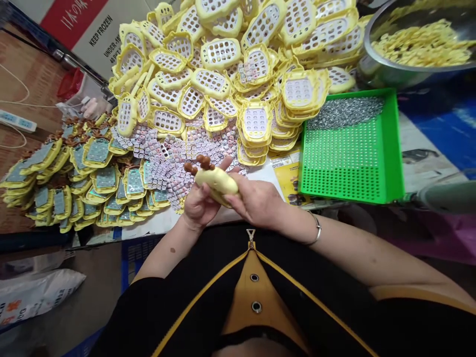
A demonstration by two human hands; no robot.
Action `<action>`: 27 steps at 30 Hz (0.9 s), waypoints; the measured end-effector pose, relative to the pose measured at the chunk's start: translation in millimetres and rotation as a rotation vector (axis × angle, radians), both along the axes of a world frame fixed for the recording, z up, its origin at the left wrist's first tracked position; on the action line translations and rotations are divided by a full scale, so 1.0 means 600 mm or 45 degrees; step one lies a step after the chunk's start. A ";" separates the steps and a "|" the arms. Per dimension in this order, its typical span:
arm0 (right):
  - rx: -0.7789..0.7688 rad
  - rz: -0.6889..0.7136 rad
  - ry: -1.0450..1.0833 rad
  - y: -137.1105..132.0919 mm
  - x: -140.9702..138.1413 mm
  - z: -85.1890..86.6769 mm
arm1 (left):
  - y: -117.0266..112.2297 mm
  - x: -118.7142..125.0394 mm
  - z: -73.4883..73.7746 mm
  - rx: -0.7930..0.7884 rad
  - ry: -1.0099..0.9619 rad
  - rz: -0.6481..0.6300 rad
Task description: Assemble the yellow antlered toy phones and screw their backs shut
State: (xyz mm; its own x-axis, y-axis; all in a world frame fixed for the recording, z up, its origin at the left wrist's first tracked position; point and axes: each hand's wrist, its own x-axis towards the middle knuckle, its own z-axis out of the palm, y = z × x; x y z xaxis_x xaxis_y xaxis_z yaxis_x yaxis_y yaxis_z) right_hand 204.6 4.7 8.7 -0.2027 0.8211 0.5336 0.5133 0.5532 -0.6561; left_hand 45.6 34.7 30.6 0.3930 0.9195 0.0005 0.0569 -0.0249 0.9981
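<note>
Both my hands hold one yellow toy-phone shell (217, 179) with brown knobs at its top, close to my chest above the table edge. My left hand (199, 204) cups it from below with fingers curled. My right hand (256, 201) grips its right side, thumb on top. Just beyond the shell lie loose grey-white keypad sheets (174, 158). A big heap of empty yellow phone fronts (223, 64) fills the table behind them.
A stack of assembled yellow shells with grey pads (74, 178) lies at left. A green perforated tray (351, 148) with small metal parts stands at right. A steel bowl (409, 44) of yellow bits sits far right. A cardboard box (92, 29) stands behind.
</note>
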 end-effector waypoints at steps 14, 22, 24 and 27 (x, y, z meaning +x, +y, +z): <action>0.114 -0.008 -0.050 -0.008 0.080 -0.013 | -0.029 -0.024 0.047 0.591 0.978 -0.238; 0.130 -0.058 0.093 -0.034 0.055 -0.024 | -0.053 -0.009 0.026 0.982 0.696 -0.149; 0.190 -0.123 0.073 -0.038 0.051 -0.025 | -0.052 -0.008 0.029 0.974 0.662 -0.153; 0.171 -0.141 0.062 -0.035 0.050 -0.029 | -0.047 -0.010 0.040 0.830 0.705 -0.184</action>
